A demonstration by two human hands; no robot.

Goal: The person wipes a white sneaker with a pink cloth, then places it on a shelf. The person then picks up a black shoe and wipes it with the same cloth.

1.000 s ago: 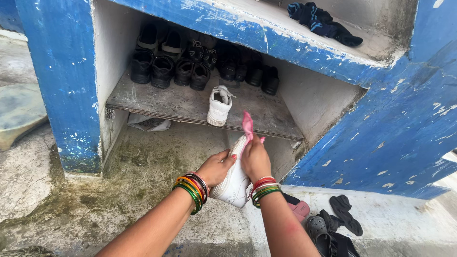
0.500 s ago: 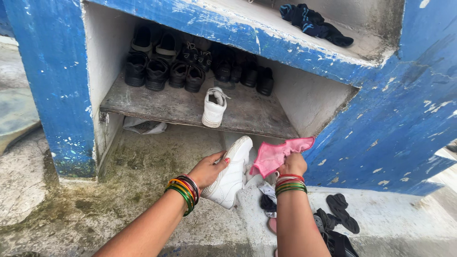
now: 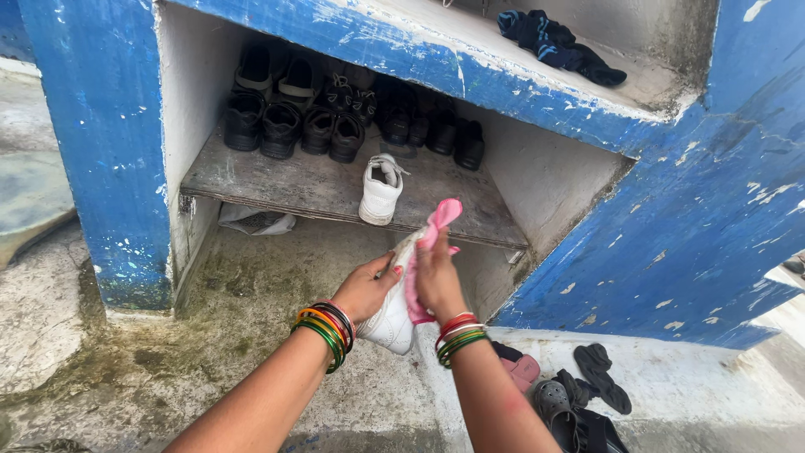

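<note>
Daylit outdoor corner of worn masonry. Blue-painted concrete shelf unit [image 3: 101, 143], paint chipped, filling the upper and right of the frame. Grey wooden shelf board [image 3: 293, 180] at centre left, with dark shoes [image 3: 277, 126] in a row at the back and one white shoe [image 3: 381, 189] near the front edge. Dark cloth [image 3: 558, 46] on the ledge, upper right. Mossy, stained concrete floor [image 3: 151, 369] below; sandals [image 3: 579, 394] at lower right.

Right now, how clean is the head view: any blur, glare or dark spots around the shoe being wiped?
Head view: soft, even daylight with no glare; the white shoe, pink cloth, left hand and right hand look sharp, with at most slight blur at the cloth's tip. The back of the shelf lies in shadow, so the dark shoes there lose detail. Straight edges bow slightly toward the frame's borders.
</note>
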